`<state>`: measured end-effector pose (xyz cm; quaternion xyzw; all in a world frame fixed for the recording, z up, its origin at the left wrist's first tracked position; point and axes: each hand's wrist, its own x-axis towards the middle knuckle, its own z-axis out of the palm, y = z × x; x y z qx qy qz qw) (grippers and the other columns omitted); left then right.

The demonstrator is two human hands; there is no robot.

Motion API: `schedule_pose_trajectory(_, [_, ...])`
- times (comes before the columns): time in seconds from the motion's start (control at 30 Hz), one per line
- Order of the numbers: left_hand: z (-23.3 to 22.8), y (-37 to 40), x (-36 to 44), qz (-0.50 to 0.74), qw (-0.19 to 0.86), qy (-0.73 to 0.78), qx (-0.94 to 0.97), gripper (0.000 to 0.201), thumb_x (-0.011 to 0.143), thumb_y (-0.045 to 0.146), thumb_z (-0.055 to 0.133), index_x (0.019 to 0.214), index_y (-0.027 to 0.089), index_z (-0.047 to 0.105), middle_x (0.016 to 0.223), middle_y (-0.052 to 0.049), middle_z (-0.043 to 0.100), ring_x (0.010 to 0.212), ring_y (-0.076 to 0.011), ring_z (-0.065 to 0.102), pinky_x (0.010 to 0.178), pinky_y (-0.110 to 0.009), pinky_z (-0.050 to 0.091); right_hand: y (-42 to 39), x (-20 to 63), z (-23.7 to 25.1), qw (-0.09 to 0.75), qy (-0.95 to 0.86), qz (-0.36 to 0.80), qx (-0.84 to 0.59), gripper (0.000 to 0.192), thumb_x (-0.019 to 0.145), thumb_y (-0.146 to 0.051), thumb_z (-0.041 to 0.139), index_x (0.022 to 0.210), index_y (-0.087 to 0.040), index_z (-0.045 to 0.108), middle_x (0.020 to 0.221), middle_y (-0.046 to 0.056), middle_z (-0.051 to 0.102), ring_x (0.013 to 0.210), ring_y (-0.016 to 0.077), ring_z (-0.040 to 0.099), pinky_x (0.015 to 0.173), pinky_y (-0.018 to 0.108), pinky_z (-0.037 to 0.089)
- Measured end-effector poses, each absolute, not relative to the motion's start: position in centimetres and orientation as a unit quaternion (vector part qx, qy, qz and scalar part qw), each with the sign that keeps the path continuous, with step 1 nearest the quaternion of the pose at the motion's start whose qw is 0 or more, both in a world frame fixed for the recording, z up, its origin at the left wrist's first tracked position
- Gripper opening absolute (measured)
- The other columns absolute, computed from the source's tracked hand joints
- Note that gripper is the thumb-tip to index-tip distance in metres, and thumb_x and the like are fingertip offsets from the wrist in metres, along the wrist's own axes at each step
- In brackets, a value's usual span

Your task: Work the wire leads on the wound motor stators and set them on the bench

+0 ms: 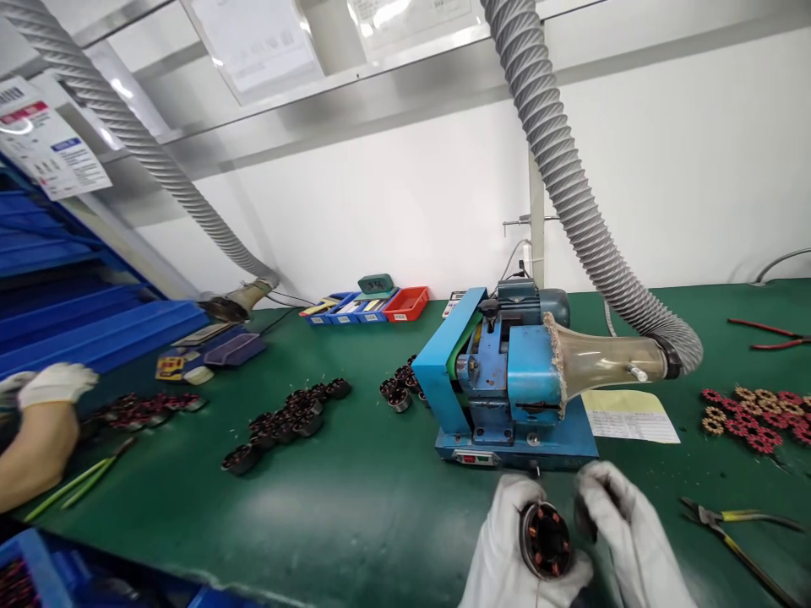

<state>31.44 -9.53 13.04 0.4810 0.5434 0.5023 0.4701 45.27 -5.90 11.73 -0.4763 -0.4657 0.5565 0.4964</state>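
A green workbench (355,507) is seen, blue machine (507,380) at centre. A wound motor part (546,540) is gripped in the gloved left hand (513,549); the right hand (624,532) pinches its edge. Copper windings could be nicked if squeezed.

Both hands wear white gloves and sit low in the view, close together. The left hand (513,549) is palm-up, its fingers curled in a cupping grip with the thumb raised. The right hand (624,528) lies just beside it, fingers bent inward toward the left, fingertips pinched.
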Motion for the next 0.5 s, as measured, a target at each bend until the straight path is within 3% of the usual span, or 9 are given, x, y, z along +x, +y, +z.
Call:
schedule_pose_trajectory(0.1, [13.2, -10.0, 31.3, 0.499, 0.478, 0.546, 0.474, 0.041, 0.055, 0.009, 0.067, 0.09, 0.023, 0.052, 0.074, 0.004, 0.053, 0.06, -0.0094, 0.05, 0.058, -0.022, 0.045, -5.1, 45.4, 12.4, 0.569, -0.325, 0.622, -0.428, 0.03, 0.071, -0.048, 0.069, 0.071, -0.021, 0.056, 0.064, -0.003, 0.055, 0.054, 0.0106, 0.046, 0.05, 0.019, 0.041])
schedule_pose_trajectory(0.17, [13.0, -10.2, 31.5, 0.486, 0.508, 0.547, 0.455, 0.052, 0.054, 0.006, 0.062, 0.101, 0.025, 0.05, 0.08, 0.002, 0.057, 0.063, -0.011, 0.054, 0.059, -0.022, 0.045, -5.2, 45.1, 13.0, 0.531, -0.298, 0.695, -0.383, 0.034, 0.063, -0.046, 0.076, 0.08, -0.02, 0.063, 0.073, 0.001, 0.063, 0.062, 0.015, 0.056, 0.058, 0.024, 0.047])
schedule_pose_trajectory(0.23, [12.8, -10.1, 31.9, 0.49, 0.506, 0.557, 0.44, 0.056, 0.053, 0.007, 0.061, 0.105, 0.024, 0.05, 0.09, -0.002, 0.059, 0.073, -0.0149, 0.059, 0.064, -0.023, 0.048, -5.7, 44.4, 13.6, 0.477, -0.33, 0.727, -0.367, 0.041, 0.06, -0.042, 0.079, 0.091, -0.018, 0.067, 0.086, 0.008, 0.068, 0.081, 0.022, 0.062, 0.076, 0.032, 0.049])
schedule_pose_trajectory(0.3, [12.4, -10.0, 32.6, 0.529, 0.445, 0.563, 0.454, 0.051, 0.051, 0.01, 0.063, 0.1, 0.022, 0.055, 0.1, -0.006, 0.058, 0.089, -0.0201, 0.06, 0.076, -0.026, 0.049, -6.1, 43.5, 14.1, 0.476, -0.358, 0.699, -0.396, 0.041, 0.056, -0.041, 0.081, 0.086, -0.016, 0.07, 0.092, 0.011, 0.069, 0.091, 0.026, 0.061, 0.085, 0.035, 0.047])
schedule_pose_trajectory(0.4, [11.8, -9.8, 33.4, 0.584, 0.368, 0.545, 0.476, 0.041, 0.054, 0.013, 0.064, 0.094, 0.021, 0.059, 0.102, -0.008, 0.055, 0.094, -0.0211, 0.058, 0.079, -0.025, 0.049, -5.8, 42.6, 14.5, 0.492, -0.333, 0.674, -0.438, 0.038, 0.049, -0.042, 0.084, 0.07, -0.014, 0.07, 0.08, 0.011, 0.07, 0.078, 0.024, 0.063, 0.076, 0.032, 0.05])
schedule_pose_trajectory(0.5, [11.6, -9.7, 33.9, 0.593, 0.364, 0.533, 0.482, 0.038, 0.053, 0.01, 0.061, 0.089, 0.022, 0.059, 0.098, -0.004, 0.052, 0.089, -0.0172, 0.056, 0.074, -0.022, 0.048, -4.3, 42.9, 14.2, 0.549, -0.228, 0.706, -0.385, 0.033, 0.048, -0.034, 0.086, 0.07, -0.016, 0.071, 0.069, 0.004, 0.068, 0.064, 0.0137, 0.06, 0.064, 0.021, 0.05])
